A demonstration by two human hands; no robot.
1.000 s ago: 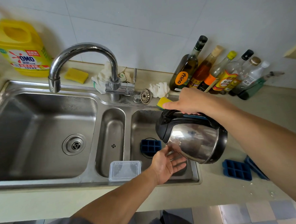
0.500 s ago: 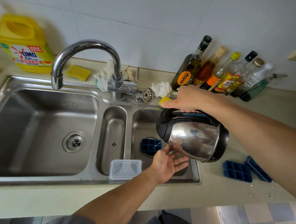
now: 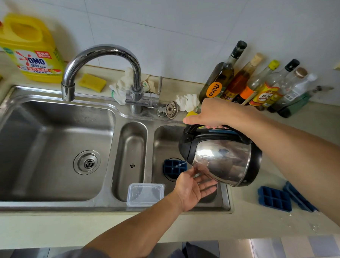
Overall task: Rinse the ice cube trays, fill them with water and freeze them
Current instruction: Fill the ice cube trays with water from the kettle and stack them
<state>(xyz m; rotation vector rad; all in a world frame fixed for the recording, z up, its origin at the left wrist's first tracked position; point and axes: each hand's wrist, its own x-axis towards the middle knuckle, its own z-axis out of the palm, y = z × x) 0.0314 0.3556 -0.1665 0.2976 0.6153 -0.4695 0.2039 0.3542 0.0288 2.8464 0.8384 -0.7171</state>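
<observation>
The right hand (image 3: 209, 113) grips the black handle of a steel kettle (image 3: 224, 161), tilted spout-down over the sink's right basin (image 3: 164, 141). A thin stream of water (image 3: 180, 165) falls from the spout onto a blue ice cube tray (image 3: 172, 168) lying over the basin's drain. The left hand (image 3: 192, 188) is open, palm up, its straight fingers against the kettle's underside. Two more blue trays (image 3: 274, 198) lie on the counter (image 3: 248, 219) to the right, beside each other. A clear plastic container (image 3: 145, 194) rests on the sink's near rim.
</observation>
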